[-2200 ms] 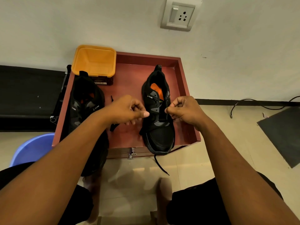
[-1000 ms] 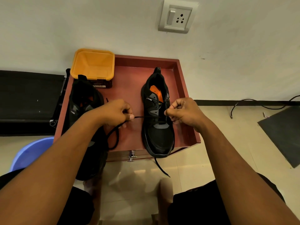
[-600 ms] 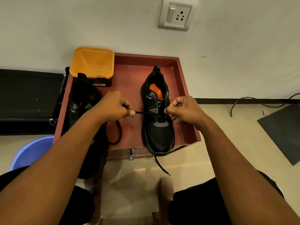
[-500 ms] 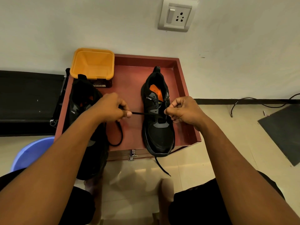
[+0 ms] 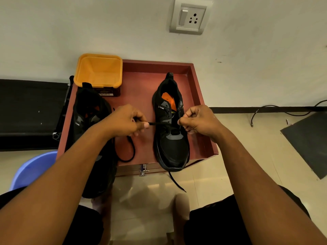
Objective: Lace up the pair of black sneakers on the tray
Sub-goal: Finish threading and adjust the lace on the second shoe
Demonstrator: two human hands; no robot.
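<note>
Pinching lace (image 5: 157,123) taut leftward, left hand (image 5: 123,121); right hand (image 5: 199,121) curled, gripping sneaker (image 5: 172,147) upper.

A white wall (image 5: 106,23) with a switch-socket plate (image 5: 190,16) meets beige floor (image 5: 247,165).

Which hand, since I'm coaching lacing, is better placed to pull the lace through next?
Left, probably. The left hand pinches the lace, taut from the shoe, with slack looped beneath; the right hand grips that shoe's edge, steadying it.
</note>
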